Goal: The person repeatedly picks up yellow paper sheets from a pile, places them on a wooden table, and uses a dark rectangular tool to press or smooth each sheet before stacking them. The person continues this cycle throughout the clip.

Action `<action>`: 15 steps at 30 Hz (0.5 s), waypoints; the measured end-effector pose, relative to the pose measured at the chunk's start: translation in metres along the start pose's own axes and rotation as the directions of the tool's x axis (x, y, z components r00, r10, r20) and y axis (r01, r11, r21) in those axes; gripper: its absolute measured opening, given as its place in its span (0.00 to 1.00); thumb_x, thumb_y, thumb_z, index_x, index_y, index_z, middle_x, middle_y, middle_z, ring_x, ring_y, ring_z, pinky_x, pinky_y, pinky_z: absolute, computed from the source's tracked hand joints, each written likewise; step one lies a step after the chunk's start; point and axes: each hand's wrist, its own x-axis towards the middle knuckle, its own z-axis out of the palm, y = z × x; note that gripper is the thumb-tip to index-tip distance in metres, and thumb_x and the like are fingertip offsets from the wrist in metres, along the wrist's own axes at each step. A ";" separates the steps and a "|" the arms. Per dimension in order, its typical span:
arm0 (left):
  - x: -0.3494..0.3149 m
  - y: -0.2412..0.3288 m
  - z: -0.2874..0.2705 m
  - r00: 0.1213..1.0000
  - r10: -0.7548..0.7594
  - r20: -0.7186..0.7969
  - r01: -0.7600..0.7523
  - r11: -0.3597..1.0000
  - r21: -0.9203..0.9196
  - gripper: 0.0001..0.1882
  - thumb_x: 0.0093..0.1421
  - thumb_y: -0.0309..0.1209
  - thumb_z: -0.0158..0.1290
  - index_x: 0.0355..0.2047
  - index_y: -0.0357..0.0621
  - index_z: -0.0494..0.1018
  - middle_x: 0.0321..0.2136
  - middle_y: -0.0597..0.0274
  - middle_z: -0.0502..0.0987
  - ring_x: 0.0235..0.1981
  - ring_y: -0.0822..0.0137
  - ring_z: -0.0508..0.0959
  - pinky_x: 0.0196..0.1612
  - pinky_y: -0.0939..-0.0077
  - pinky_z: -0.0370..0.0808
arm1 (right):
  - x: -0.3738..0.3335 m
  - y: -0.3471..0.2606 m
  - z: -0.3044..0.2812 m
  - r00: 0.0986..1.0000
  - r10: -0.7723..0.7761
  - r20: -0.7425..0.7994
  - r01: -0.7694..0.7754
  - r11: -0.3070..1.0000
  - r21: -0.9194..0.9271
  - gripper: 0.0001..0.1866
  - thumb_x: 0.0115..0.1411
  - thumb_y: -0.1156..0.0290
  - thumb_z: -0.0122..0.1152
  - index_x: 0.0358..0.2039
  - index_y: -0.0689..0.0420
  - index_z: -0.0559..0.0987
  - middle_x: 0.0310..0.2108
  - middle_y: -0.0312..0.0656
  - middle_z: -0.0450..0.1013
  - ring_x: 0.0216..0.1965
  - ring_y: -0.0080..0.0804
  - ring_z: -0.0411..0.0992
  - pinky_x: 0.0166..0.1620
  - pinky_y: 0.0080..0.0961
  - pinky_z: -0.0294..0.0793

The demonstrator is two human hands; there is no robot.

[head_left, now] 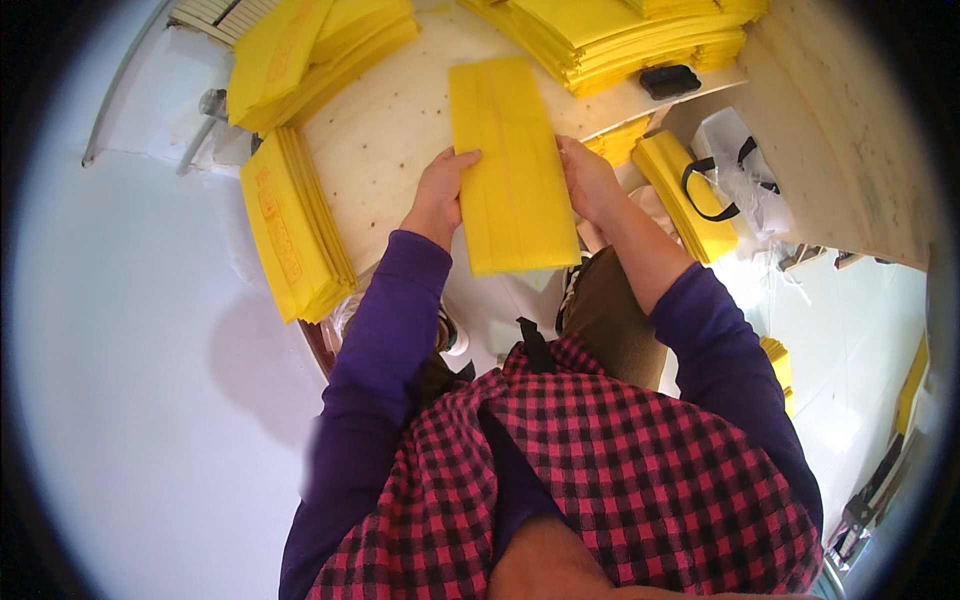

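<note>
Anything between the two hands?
Head view: only the folded yellow bag. The left hand grips its left edge, the right hand its right edge, and the bag fills the gap over the pale board.

Looks like a small workshop or packing room where bags are getting made or bundled by hand; stacks of flat yellow bags (290, 225) are sitting all along the edge of a bare plywood worktable (385, 130), more yellow piles (610, 35) are crowding the far side, and another bundle with a black handle (690, 195) is lying off to the right. The plain white floor (130, 380) and rough board panel (850, 150) are giving it that back-room production feel; nothing homey going on here.
</note>
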 end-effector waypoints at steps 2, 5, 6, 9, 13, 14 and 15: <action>-0.002 -0.006 -0.003 0.998 -0.050 0.040 0.053 0.995 -0.088 0.15 0.57 0.23 0.44 0.45 0.32 0.62 0.40 0.49 0.72 0.38 0.58 0.76 0.39 0.65 0.76 | -0.002 0.000 0.002 0.998 0.051 -0.035 -0.050 0.998 0.033 0.19 0.63 0.64 0.36 0.47 0.64 0.66 0.43 0.48 0.70 0.42 0.36 0.70 0.46 0.31 0.70; -0.005 -0.013 -0.005 0.994 -0.049 0.096 0.061 0.990 -0.129 0.16 0.58 0.26 0.44 0.47 0.35 0.62 0.41 0.51 0.72 0.38 0.58 0.75 0.40 0.64 0.76 | -0.006 0.000 0.010 0.996 0.079 -0.050 -0.077 0.996 0.040 0.20 0.64 0.62 0.37 0.48 0.64 0.66 0.43 0.48 0.69 0.42 0.37 0.70 0.46 0.32 0.70; -0.005 -0.015 -0.005 0.993 -0.037 0.116 0.052 0.991 -0.126 0.17 0.58 0.27 0.44 0.48 0.37 0.61 0.41 0.52 0.72 0.39 0.58 0.75 0.40 0.63 0.76 | -0.007 -0.001 0.013 0.993 0.084 -0.088 -0.081 0.996 0.031 0.20 0.64 0.62 0.37 0.48 0.64 0.66 0.43 0.48 0.69 0.42 0.38 0.70 0.46 0.33 0.70; -0.003 -0.019 -0.004 0.989 0.024 0.144 0.001 0.985 -0.174 0.17 0.59 0.28 0.43 0.49 0.38 0.61 0.42 0.51 0.71 0.39 0.57 0.75 0.41 0.63 0.75 | -0.013 -0.005 0.021 0.984 0.111 -0.138 -0.107 0.994 0.034 0.21 0.64 0.60 0.38 0.48 0.65 0.65 0.43 0.49 0.69 0.42 0.39 0.70 0.46 0.33 0.70; -0.001 -0.024 -0.003 0.994 0.009 0.113 0.011 0.985 -0.173 0.16 0.60 0.28 0.43 0.48 0.38 0.61 0.43 0.51 0.71 0.40 0.57 0.75 0.42 0.62 0.75 | -0.019 -0.012 0.023 0.977 0.067 -0.203 -0.052 0.996 0.077 0.24 0.65 0.58 0.35 0.53 0.62 0.62 0.48 0.50 0.66 0.46 0.38 0.67 0.50 0.29 0.67; -0.002 -0.024 -0.003 0.994 0.009 0.106 0.010 0.985 -0.173 0.16 0.60 0.28 0.43 0.48 0.37 0.61 0.43 0.51 0.71 0.40 0.57 0.75 0.43 0.62 0.75 | -0.020 -0.013 0.022 0.982 0.036 -0.183 -0.016 0.994 0.110 0.24 0.65 0.57 0.35 0.54 0.61 0.61 0.49 0.50 0.66 0.48 0.39 0.66 0.51 0.29 0.66; -0.002 -0.024 -0.003 0.995 0.009 0.098 0.008 0.985 -0.173 0.16 0.60 0.28 0.42 0.48 0.37 0.61 0.43 0.51 0.71 0.40 0.57 0.75 0.43 0.62 0.74 | -0.020 -0.014 0.021 0.980 0.011 -0.197 0.019 0.988 0.151 0.24 0.65 0.57 0.34 0.55 0.60 0.60 0.50 0.50 0.65 0.49 0.39 0.65 0.52 0.29 0.64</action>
